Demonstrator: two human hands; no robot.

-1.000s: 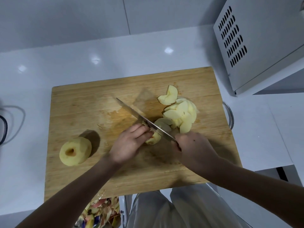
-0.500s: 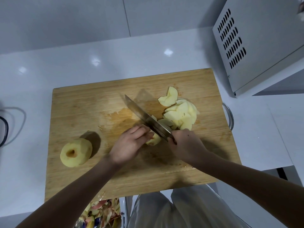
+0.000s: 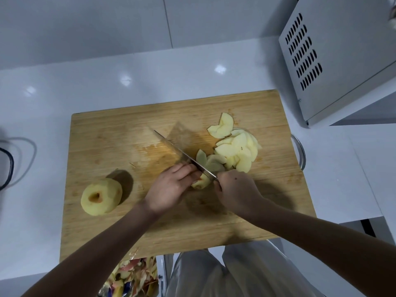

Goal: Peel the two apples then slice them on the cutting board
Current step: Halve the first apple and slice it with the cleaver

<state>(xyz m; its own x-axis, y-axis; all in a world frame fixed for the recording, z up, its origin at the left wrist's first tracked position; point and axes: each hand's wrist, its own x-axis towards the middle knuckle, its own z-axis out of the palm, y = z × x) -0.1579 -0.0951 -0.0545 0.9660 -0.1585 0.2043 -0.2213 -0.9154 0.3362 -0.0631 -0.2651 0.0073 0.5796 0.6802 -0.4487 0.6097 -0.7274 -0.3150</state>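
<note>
Apple remnant (image 3: 201, 182), peeled and pale yellow, lies at the middle of the frame on the wooden cutting board (image 3: 107, 136), caught between our two hands. Our left hand (image 3: 171, 187) comes in from the lower left and holds it down. The fingers are bent over its left side and the knuckles touch the flat of the blade. Our right hand (image 3: 235, 189) reaches in from the lower right, closed in a fist round the handle of the knife (image 3: 182, 154); the handle itself is hidden in the grip.

The knife's long axis runs diagonally, tip towards the upper left and heel at the lower right, and its edge crosses the top of the remnant. Just beyond the blade, to the upper right, cut slices (image 3: 237, 151) lie fanned in an overlapping heap.

A second peeled apple (image 3: 101, 197) stands whole near the board's lower left, well apart from our hands, its core dimple facing up. Both forearms are bare and converge on the board's centre. Red and yellow peelings (image 3: 137, 275) show below the board's near edge. A vented white appliance (image 3: 334, 61) fills the upper right.
</note>
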